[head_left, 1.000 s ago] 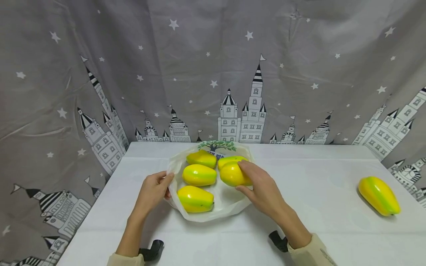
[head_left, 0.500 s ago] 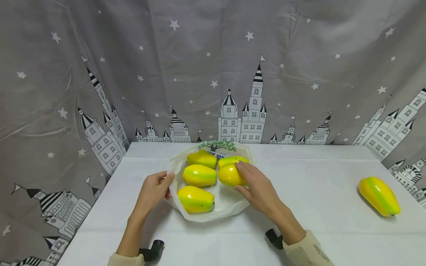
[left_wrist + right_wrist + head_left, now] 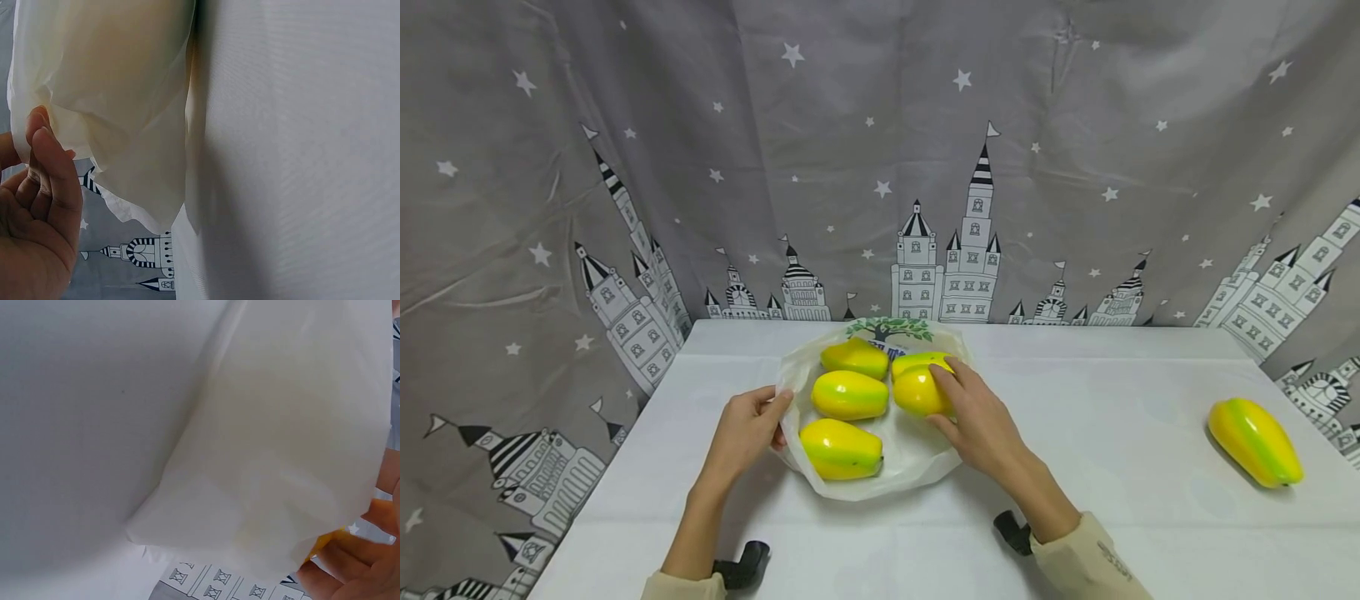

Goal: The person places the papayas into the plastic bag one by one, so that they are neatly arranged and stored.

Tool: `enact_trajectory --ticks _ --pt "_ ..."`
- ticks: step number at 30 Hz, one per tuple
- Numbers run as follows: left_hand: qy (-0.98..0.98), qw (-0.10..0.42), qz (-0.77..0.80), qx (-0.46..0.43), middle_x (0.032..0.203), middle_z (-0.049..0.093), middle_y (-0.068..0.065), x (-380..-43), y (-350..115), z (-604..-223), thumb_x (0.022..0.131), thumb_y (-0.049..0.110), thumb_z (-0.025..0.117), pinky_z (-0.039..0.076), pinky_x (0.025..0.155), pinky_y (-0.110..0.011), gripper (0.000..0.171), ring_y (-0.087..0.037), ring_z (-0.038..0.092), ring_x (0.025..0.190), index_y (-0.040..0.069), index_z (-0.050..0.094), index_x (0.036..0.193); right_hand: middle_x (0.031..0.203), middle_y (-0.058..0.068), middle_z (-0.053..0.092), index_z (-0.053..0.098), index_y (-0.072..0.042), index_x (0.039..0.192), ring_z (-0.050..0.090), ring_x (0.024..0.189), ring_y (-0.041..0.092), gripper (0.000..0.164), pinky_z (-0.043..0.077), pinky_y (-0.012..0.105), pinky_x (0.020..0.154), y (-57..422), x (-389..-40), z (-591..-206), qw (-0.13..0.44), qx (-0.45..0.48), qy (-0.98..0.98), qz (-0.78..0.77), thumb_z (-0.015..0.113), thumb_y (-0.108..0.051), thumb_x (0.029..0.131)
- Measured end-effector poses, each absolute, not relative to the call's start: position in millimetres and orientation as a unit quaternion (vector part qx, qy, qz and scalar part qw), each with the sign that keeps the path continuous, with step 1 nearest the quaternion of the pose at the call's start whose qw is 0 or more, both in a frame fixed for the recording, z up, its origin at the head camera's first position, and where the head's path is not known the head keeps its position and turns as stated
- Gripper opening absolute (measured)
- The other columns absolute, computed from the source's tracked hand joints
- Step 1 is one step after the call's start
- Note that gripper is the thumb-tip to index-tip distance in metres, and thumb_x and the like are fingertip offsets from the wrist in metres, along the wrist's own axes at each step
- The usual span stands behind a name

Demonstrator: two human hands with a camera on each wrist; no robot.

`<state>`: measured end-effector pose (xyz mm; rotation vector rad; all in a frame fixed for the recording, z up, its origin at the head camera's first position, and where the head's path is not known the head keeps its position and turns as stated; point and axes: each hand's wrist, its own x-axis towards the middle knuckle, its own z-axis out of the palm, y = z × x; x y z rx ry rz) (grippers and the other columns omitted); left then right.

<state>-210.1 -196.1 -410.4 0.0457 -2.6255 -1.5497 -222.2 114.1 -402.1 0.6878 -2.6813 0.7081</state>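
Observation:
A white plastic bag with a printed green tree lies wide open on the table, several yellow-green papayas inside. Its left rim is pinched between the thumb and fingers of my left hand; the left wrist view shows those fingers on the thin plastic. My right hand reaches over the bag's right side and grips a papaya, which overlaps another papaya behind it. Three more papayas, the middle one among them, line the left half. In the right wrist view, the bag wall hides most of the held fruit.
One more papaya lies on the white tablecloth far to the right. A grey curtain printed with castles and stars hangs behind the table. Black wrist mounts sit at both sleeves.
My right hand has shifted slightly left, bringing its papaya further over the bag's inside. The left hand, the bag and the other papayas look unmoved.

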Motion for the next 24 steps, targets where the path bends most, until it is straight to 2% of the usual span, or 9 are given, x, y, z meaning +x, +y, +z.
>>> enact_trajectory --ticks 4,8,16,24 --pt "-0.858 0.047 -0.511 0.013 0.062 0.061 -0.007 -209.7 -195.6 -409.4 0.102 0.019 0.055 0.053 0.053 -0.031 0.036 -0.023 0.057 0.053 -0.007 0.06 0.126 0.136 0.024 0.049 0.055 -0.003 0.136 0.051 0.12 0.038 0.062 0.045 0.051 0.098 112.8 -225.2 -404.9 0.151 0.23 -0.93 0.245 0.082 -0.016 0.081" --pt "-0.858 0.046 -0.511 0.013 0.063 0.061 -0.007 -209.3 -195.8 -408.8 0.102 0.019 0.055 0.052 0.053 -0.029 0.036 -0.023 0.057 0.053 -0.007 0.06 0.126 0.123 0.019 0.054 0.056 -0.001 0.134 0.054 0.108 0.033 0.062 0.047 0.046 0.094 111.0 -228.8 -407.2 0.157 0.232 -0.929 0.243 0.083 -0.015 0.08" --pt "-0.859 0.043 -0.51 0.013 0.063 0.061 -0.008 -209.4 -196.5 -409.4 0.102 0.02 0.055 0.052 0.053 -0.028 0.036 -0.023 0.058 0.054 -0.007 0.06 0.125 0.127 0.018 0.055 0.055 -0.001 0.135 0.053 0.116 0.034 0.064 0.045 0.047 0.098 108.5 -232.5 -407.6 0.153 0.244 -0.927 0.239 0.084 -0.014 0.079" --pt "-0.861 0.04 -0.507 0.009 0.062 0.061 -0.007 -208.5 -196.2 -407.8 0.102 0.021 0.055 0.053 0.054 -0.031 0.036 -0.022 0.058 0.054 -0.007 0.061 0.125 0.126 0.019 0.052 0.056 -0.003 0.135 0.051 0.113 0.035 0.063 0.047 0.047 0.093 108.1 -233.9 -408.9 0.142 0.242 -0.931 0.234 0.083 -0.015 0.08"
